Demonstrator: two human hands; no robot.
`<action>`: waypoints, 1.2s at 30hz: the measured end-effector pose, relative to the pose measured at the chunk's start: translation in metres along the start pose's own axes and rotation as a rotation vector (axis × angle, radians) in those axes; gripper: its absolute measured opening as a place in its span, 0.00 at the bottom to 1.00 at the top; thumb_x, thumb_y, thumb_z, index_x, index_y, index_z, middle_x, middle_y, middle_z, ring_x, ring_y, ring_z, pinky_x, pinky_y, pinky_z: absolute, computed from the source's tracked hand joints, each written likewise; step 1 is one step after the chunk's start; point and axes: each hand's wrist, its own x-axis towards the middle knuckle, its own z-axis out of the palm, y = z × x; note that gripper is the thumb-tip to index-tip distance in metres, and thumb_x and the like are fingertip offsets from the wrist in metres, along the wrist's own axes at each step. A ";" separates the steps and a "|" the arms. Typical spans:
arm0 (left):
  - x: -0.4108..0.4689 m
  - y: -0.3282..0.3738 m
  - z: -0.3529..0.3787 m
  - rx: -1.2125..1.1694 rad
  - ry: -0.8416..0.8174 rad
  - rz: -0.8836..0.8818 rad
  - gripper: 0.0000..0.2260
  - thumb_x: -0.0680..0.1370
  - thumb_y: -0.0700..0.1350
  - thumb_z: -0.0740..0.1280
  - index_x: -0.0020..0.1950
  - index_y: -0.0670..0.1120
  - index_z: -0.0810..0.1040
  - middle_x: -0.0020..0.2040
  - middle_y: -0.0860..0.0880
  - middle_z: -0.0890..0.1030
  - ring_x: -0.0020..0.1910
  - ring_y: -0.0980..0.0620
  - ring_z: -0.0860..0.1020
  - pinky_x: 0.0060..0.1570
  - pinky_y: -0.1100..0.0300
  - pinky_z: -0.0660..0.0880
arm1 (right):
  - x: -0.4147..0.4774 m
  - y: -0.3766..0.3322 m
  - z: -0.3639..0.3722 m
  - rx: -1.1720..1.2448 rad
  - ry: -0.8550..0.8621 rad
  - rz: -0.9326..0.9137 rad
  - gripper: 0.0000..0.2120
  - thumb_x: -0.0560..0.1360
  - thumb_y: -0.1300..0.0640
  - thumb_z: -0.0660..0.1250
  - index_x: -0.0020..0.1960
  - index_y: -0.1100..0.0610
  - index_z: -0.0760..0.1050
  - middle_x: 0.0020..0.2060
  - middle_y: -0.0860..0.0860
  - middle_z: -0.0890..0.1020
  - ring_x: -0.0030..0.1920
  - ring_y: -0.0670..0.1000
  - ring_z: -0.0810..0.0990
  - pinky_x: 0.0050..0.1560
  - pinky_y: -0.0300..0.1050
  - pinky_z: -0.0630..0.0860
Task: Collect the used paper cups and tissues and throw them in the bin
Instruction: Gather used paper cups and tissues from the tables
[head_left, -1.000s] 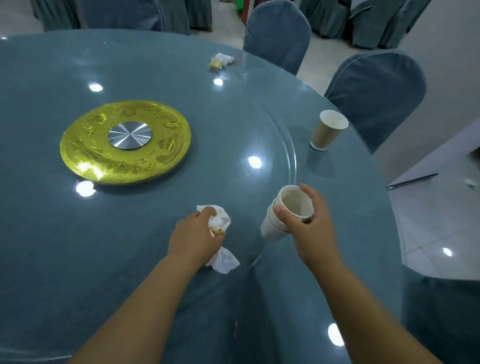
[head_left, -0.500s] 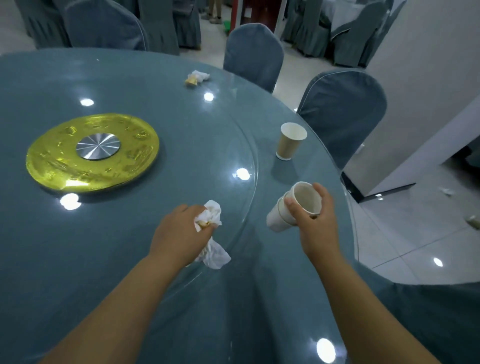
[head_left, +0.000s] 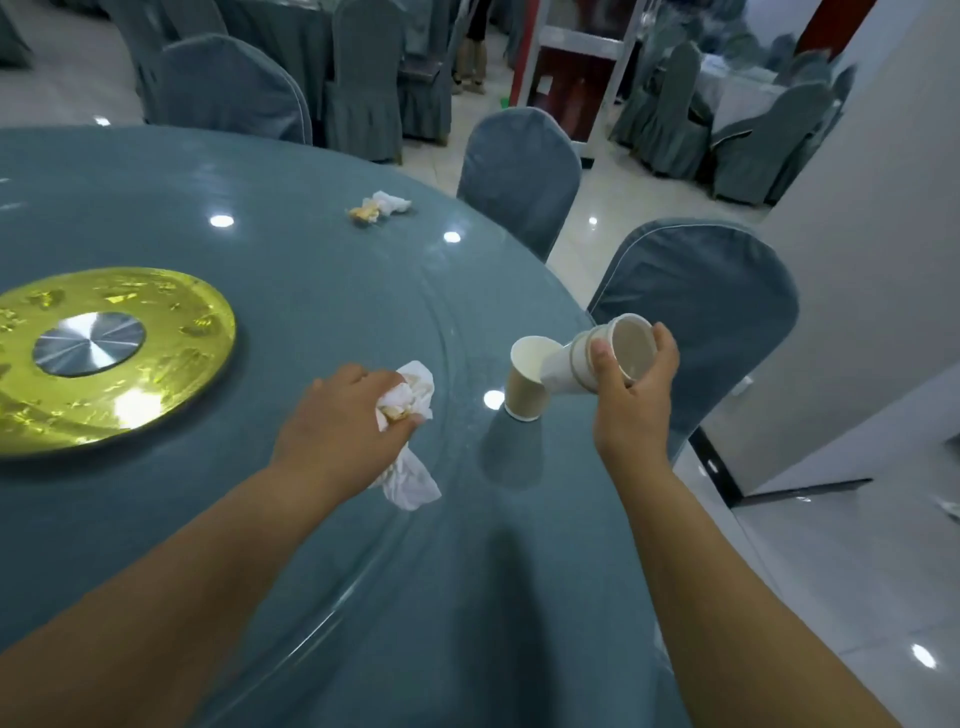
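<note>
My left hand (head_left: 343, 421) grips a crumpled white tissue (head_left: 408, 467) just above the blue round table (head_left: 311, 291); part of the tissue hangs below my fist. My right hand (head_left: 631, 395) holds a stack of nested paper cups (head_left: 582, 364), tilted so the base of the stack points into the mouth of a brown paper cup (head_left: 525, 384) that stands upright near the table's right edge. Whether the stack touches that cup I cannot tell. A second crumpled tissue with yellow scraps (head_left: 379, 207) lies at the far side of the table.
A gold lazy-susan disc with a silver hub (head_left: 171, 322) sits on the left of the table. Blue covered chairs (head_left: 696, 291) stand close behind the standing cup and further back (head_left: 519, 166). A grey wall (head_left: 872, 249) and tiled floor lie to the right.
My right hand carried the cup stack forward to the standing brown cup and tipped its base toward the cup's mouth. My left hand kept the tissue; the view moved forward.
</note>
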 end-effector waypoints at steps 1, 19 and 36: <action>0.008 0.001 0.003 0.015 0.000 -0.001 0.19 0.72 0.56 0.70 0.60 0.50 0.78 0.54 0.47 0.77 0.54 0.41 0.74 0.54 0.52 0.71 | 0.013 0.003 0.004 -0.019 -0.005 -0.011 0.33 0.76 0.46 0.66 0.75 0.48 0.54 0.69 0.49 0.67 0.62 0.45 0.71 0.63 0.43 0.68; 0.041 -0.022 0.040 0.021 -0.009 -0.059 0.17 0.72 0.54 0.71 0.59 0.50 0.79 0.50 0.48 0.76 0.50 0.43 0.75 0.45 0.57 0.67 | 0.075 0.092 0.063 -0.427 -0.337 0.151 0.25 0.70 0.49 0.74 0.64 0.51 0.70 0.61 0.54 0.68 0.55 0.53 0.73 0.48 0.42 0.69; -0.080 -0.083 -0.069 -0.101 0.121 -0.164 0.14 0.72 0.57 0.69 0.54 0.54 0.77 0.49 0.54 0.75 0.50 0.50 0.76 0.45 0.57 0.68 | -0.092 -0.010 0.062 -0.507 -0.339 -0.136 0.20 0.71 0.46 0.72 0.57 0.52 0.71 0.51 0.50 0.71 0.46 0.51 0.75 0.47 0.45 0.71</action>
